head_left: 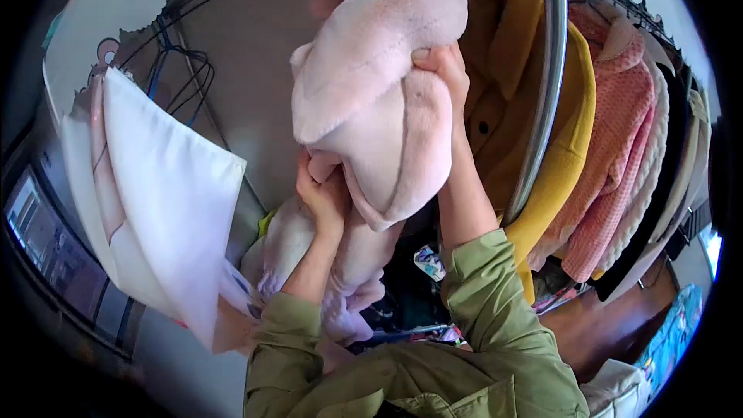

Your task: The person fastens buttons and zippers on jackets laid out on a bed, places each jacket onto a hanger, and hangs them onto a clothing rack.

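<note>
A pale pink plush coat (371, 54) fills the middle of the head view, its upper part raised toward the top and its lower part hanging down between my arms. My right hand (445, 70) grips its thick collar or lapel edge, thumb on top. Lower and to the left, my left hand (323, 193) is closed on a fold of the same coat, its fingers partly hidden behind the fabric. A mustard yellow coat (542, 124) hangs just right of my right hand, behind a metal pole (546, 70).
Farther right hang a pink knitted jacket (611, 155) and several other garments. White cloth (159, 186) drapes at the left, near bare dark hangers (178, 62). Dark clothes lie low behind the coat. A blue patterned cloth (673, 333) is at the lower right.
</note>
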Available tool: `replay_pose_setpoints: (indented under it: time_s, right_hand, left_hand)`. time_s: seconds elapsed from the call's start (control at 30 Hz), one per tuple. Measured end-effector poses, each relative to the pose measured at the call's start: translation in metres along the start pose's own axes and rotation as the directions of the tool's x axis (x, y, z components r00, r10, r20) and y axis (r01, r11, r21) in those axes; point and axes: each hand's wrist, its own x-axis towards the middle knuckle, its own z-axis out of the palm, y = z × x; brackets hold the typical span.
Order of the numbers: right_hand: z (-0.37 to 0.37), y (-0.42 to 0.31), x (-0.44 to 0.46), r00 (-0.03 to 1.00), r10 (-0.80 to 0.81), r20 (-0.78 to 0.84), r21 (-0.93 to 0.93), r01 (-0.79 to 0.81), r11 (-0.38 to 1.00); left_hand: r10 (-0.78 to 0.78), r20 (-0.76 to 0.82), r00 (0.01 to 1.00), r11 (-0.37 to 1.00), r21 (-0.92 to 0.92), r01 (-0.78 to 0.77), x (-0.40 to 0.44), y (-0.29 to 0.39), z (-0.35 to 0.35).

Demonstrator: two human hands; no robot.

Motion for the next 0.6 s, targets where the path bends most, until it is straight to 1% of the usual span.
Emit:
replay_pose_setpoints:
  time_s: [0.03, 0.07, 0.1, 0.17, 0.2, 0.27, 0.3, 0.33, 0.37, 0.4, 0.43, 0.47, 0.5, 0.53, 0.57, 0.6]
  right_hand:
    - [-0.001, 0.005, 0.009, 1.000, -0.020, -0.012, -0.003, 0.020, 1.000]
    - [-0.001, 0.009, 0.015, 0.999, -0.038, -0.016, 0.037, 0.038, 0.999]
    - [-0.003, 0.013, 0.022, 0.999, -0.034, -0.015, 0.004, 0.034, 0.999]
    - [-0.005, 0.020, 0.033, 1.000, -0.018, -0.015, -0.061, 0.017, 0.998]
    - [-0.004, 0.022, 0.035, 0.999, -0.023, -0.026, -0.056, 0.021, 0.998]
    - [0.004, 0.022, 0.037, 0.998, -0.026, -0.050, -0.042, 0.023, 0.999]
    - [0.003, 0.027, 0.039, 0.996, -0.083, -0.033, -0.056, 0.081, 0.995]
    - [0.001, 0.032, 0.043, 0.990, -0.139, -0.014, -0.068, 0.138, 0.988]
    - [0.001, 0.033, 0.048, 0.990, -0.133, -0.050, -0.050, 0.130, 0.990]
    - [0.003, 0.033, 0.054, 0.988, -0.126, -0.087, -0.031, 0.124, 0.992]
    - [-0.003, 0.041, 0.062, 0.984, -0.172, -0.054, -0.083, 0.167, 0.982]
    - [-0.007, 0.049, 0.068, 0.976, -0.216, -0.019, -0.133, 0.212, 0.968]
    - [-0.016, 0.049, 0.072, 0.988, -0.147, -0.057, -0.169, 0.136, 0.976]
    - [-0.018, 0.045, 0.074, 0.993, -0.077, -0.094, -0.201, 0.056, 0.978]
    - [-0.021, 0.043, 0.072, 0.993, -0.008, -0.118, -0.148, -0.009, 0.989]
    - [-0.024, 0.041, 0.071, 0.988, 0.057, -0.141, -0.094, -0.070, 0.993]
  left_hand:
    - [-0.034, 0.024, 0.999, 0.999, -0.007, 0.034, 0.006, -0.005, 0.001]
    - [-0.071, 0.048, 0.996, 0.997, -0.009, 0.071, 0.010, -0.010, 0.001]
    - [-0.109, 0.070, 0.992, 0.994, -0.010, 0.110, 0.013, -0.016, 0.001]
    - [-0.043, 0.077, 0.996, 0.998, -0.031, 0.046, 0.017, -0.027, 0.004]
    - [-0.009, 0.079, 0.997, 0.999, -0.039, 0.012, 0.019, -0.033, 0.006]
    - [-0.093, 0.121, 0.988, 0.968, -0.221, 0.118, 0.019, -0.045, 0.011]
    - [-0.134, 0.146, 0.980, 0.936, -0.305, 0.173, 0.019, -0.049, 0.013]
    - [-0.131, 0.201, 0.971, 0.912, -0.359, 0.197, 0.021, -0.049, 0.015]
    - [-0.125, 0.256, 0.959, 0.885, -0.409, 0.224, 0.023, -0.047, 0.016]
    - [-0.113, 0.296, 0.949, 0.885, -0.404, 0.231, 0.025, -0.049, 0.019]
    - [-0.101, 0.336, 0.937, 0.885, -0.399, 0.238, 0.027, -0.051, 0.021]
    - [-0.089, 0.362, 0.928, 0.912, -0.344, 0.221, 0.027, -0.056, 0.024]
    - [-0.080, 0.388, 0.918, 0.936, -0.289, 0.204, 0.026, -0.059, 0.027]
    - [-0.212, 0.412, 0.886, 0.777, -0.479, 0.408, 0.021, -0.057, 0.030]
    - [-0.324, 0.465, 0.824, 0.538, -0.626, 0.565, 0.014, -0.053, 0.033]
    - [-0.403, 0.542, 0.737, 0.243, -0.713, 0.657, 0.007, -0.051, 0.036]
